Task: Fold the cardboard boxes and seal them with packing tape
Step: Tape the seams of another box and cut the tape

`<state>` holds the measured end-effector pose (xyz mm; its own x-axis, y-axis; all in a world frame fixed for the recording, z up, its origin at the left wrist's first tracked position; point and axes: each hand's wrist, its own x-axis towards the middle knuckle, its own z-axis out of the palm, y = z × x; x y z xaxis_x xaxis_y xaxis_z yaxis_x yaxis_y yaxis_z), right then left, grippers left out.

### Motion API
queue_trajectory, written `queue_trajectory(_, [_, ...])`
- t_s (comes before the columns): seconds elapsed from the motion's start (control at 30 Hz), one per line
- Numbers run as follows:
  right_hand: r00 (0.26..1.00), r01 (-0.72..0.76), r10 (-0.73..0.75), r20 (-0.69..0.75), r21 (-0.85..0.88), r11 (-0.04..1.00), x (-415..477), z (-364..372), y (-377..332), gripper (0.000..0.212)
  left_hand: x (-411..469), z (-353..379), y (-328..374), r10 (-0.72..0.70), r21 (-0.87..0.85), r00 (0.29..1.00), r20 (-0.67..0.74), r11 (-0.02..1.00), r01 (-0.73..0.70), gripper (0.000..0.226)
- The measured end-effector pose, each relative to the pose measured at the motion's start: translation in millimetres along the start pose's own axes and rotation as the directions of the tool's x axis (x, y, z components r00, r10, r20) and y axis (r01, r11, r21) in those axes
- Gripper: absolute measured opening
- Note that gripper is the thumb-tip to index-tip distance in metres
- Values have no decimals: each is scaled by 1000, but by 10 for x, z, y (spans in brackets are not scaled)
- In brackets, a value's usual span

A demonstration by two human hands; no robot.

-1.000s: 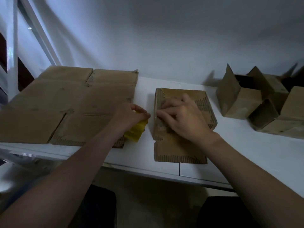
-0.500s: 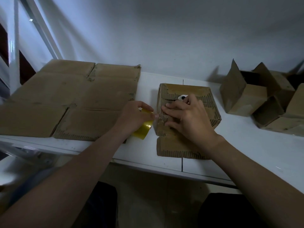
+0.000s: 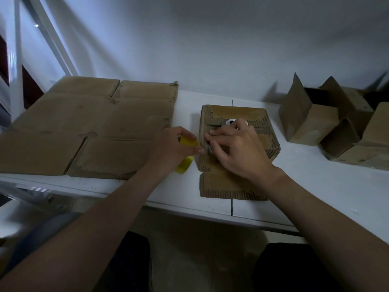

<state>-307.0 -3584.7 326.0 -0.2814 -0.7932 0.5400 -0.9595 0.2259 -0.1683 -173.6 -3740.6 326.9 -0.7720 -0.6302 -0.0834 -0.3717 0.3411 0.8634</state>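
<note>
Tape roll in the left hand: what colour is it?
Yellow. The tape roll shows best in the head view, gripped by the left hand beside the box.
</note>
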Motion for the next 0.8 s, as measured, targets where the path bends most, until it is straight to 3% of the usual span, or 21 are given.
queue_trajectory(0.2, [1000,9,-9,-9,6,1000,4,12,4,26,6,97,21,6,41,1000,-23,999,-5,36])
queue_trajectory(0.6, [993,52,-47,107,-43,998,-18,-61,65,45,-57,123,60,26,153,994,-104,988,-9,47])
queue_trajectory(0.7, [998,-8,7,70,2,1000,25,-170,108,37,-103,122,115,9,129,992,-126,992,7,46])
queue_trajectory(0.8, [993,-109,115,26,-164,980,89,-209,285,35,-146,102,155,-10,59,991,-130,998,18,42])
